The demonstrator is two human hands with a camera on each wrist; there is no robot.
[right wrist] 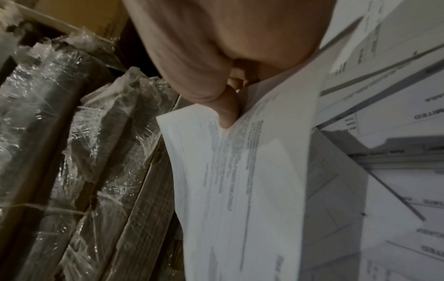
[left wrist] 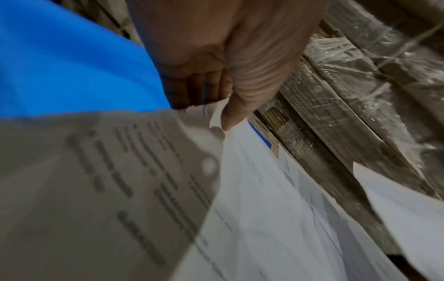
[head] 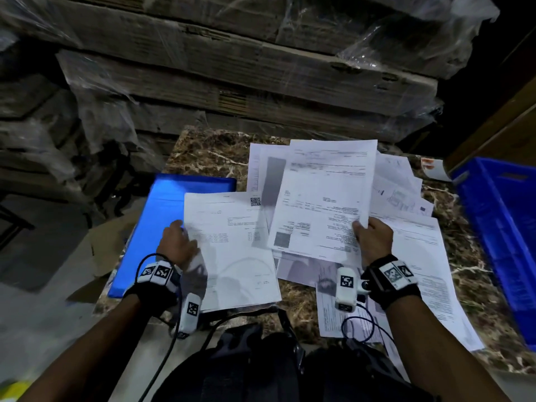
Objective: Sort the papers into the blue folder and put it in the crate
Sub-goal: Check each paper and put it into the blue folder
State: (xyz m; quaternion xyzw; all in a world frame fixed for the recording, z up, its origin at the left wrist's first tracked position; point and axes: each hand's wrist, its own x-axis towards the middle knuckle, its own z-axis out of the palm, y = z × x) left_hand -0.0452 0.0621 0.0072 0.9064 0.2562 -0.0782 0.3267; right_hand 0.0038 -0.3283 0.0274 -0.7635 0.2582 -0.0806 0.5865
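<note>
A blue folder (head: 162,216) lies at the left of a marble table (head: 208,152); it fills the upper left of the left wrist view (left wrist: 72,72). My left hand (head: 177,242) pinches the left edge of a printed sheet (head: 232,250) that partly overlaps the folder; the thumb presses on that sheet (left wrist: 240,190). My right hand (head: 372,237) pinches the lower corner of another printed sheet (head: 324,195) and holds it lifted above a loose pile of papers (head: 406,204). The right thumb sits on that sheet (right wrist: 240,180). A blue crate (head: 504,227) stands at the table's right.
Shrink-wrapped flat cardboard boxes (head: 246,71) are stacked right behind the table. More papers (head: 429,285) spread to the table's front right edge. A small white card (head: 433,168) lies by the crate. Cables hang from my wrists over the front edge.
</note>
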